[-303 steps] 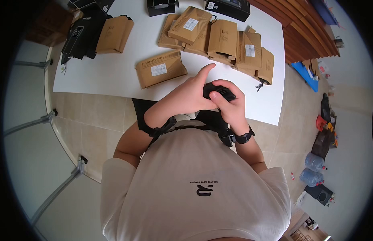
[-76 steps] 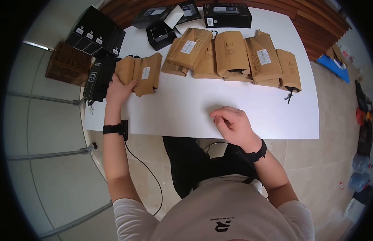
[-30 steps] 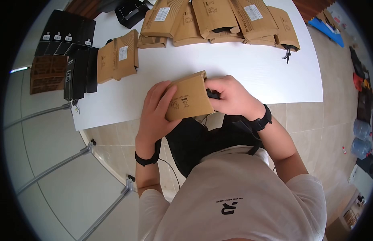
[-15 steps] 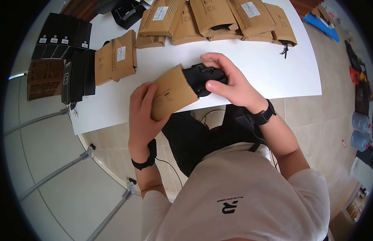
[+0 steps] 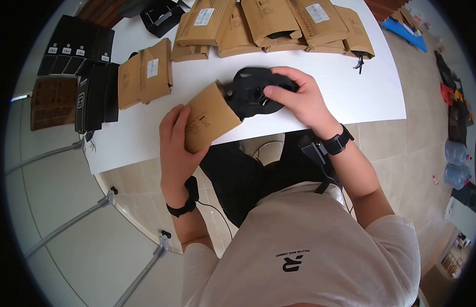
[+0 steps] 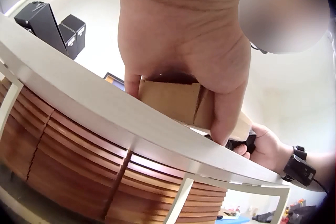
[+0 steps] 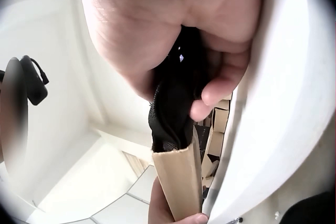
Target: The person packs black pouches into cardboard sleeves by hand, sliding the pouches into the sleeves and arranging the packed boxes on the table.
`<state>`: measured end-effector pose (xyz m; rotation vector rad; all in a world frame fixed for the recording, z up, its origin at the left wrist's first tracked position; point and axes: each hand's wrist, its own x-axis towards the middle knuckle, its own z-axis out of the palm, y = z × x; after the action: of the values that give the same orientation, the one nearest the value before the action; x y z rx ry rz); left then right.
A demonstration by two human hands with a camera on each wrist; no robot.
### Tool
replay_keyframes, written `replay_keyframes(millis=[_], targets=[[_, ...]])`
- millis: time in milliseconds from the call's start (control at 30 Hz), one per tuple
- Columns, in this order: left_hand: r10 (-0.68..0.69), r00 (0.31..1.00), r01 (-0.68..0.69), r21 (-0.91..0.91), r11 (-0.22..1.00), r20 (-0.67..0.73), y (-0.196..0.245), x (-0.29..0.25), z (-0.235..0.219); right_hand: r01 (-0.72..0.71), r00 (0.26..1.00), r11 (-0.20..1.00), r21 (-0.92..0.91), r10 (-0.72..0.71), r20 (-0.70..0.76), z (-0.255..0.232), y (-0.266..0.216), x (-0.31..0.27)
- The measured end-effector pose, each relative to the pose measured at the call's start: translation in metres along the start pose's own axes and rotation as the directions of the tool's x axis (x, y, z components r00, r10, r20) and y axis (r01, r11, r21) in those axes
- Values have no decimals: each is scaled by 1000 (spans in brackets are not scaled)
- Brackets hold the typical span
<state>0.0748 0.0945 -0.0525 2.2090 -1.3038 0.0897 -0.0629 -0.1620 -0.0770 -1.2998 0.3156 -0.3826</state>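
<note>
Over the table's front edge, my left hand [image 5: 179, 148] grips a small brown cardboard box [image 5: 209, 118], fingers over one side and thumb along the near edge. My right hand [image 5: 309, 102] pinches a black bundle of fabric and straps [image 5: 256, 92], thumb on its upper face. The bundle's left end sits at the box's open mouth. In the right wrist view, black cloth with a woven edge [image 7: 173, 111] enters the box [image 7: 178, 176]. The left wrist view has the box [image 6: 170, 102] between left thumb and fingers. How much of the bundle lies inside the box is hidden.
Several brown cardboard boxes [image 5: 271, 23] lie in an overlapping row along the back of the white table [image 5: 325, 97]. At the left stand more brown boxes [image 5: 145, 74] against black boxes [image 5: 97, 97]. An open black box [image 5: 161, 18] sits at the back left.
The left hand fetched the box from the left group and brought it to the front. The right hand has drawn the black bundle rightward, so more of it shows outside the mouth.
</note>
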Motion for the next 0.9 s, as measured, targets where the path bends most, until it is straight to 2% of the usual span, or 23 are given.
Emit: replay_keyframes(millis=[133, 300, 400, 467, 500, 567, 600, 667, 700, 733, 767, 800, 833, 867, 900], targets=[[-93, 994, 93, 6, 996, 62, -5, 4, -10, -8, 995, 983, 185, 27, -99, -3, 7, 5], [-127, 979, 129, -8, 992, 158, -7, 21, -12, 22, 991, 980, 200, 4, -132, -2, 7, 5], [-61, 994, 59, 21, 998, 90, 2, 23, -13, 55, 982, 975, 217, -14, -187, -1, 4, 3], [-20, 998, 22, 35, 999, -53, 16, 19, -23, 89, 974, 972, 218, -38, -225, -1, 3, 1], [-8, 998, 11, 45, 999, -61, 23, 13, -26, 119, 963, 969, 216, -59, -264, 0, 1, 0], [-244, 964, 213, -238, 948, -110, 37, -4, -20, 168, 952, 950, 262, -87, -295, 12, -5, -5], [-236, 965, 206, -227, 952, -116, 43, -7, -12, 201, 940, 931, 305, -96, -328, 21, -7, -11], [-346, 937, 257, -584, 770, -43, 60, -12, 6, 175, 954, 925, 337, -75, -290, 45, -18, -28], [-321, 945, 193, -673, 714, -69, 74, -6, 13, 160, 965, 924, 348, -72, -254, 57, -22, -37], [-297, 950, 126, -754, 645, -94, 84, 0, 18, 147, 973, 923, 357, -69, -220, 67, -25, -46], [-300, 950, 101, -831, 547, -82, 80, -6, 28, 224, 960, 937, 267, -166, -224, 76, -18, -51], [-382, 920, 92, -904, 417, -83, 89, -4, 30, 301, 940, 938, 175, -261, -220, 84, -11, -56], [-411, 910, 71, -953, 294, -59, 96, 1, 31, 291, 951, 922, 254, -250, -180, 91, -17, -65], [-437, 899, 50, -985, 167, -28, 100, 6, 32, 340, 936, 919, 198, -311, -163, 94, -8, -65], [-428, 903, 55, -984, 172, -24, 103, 10, 32, 300, 951, 922, 246, -268, -155, 97, -2, -71]])
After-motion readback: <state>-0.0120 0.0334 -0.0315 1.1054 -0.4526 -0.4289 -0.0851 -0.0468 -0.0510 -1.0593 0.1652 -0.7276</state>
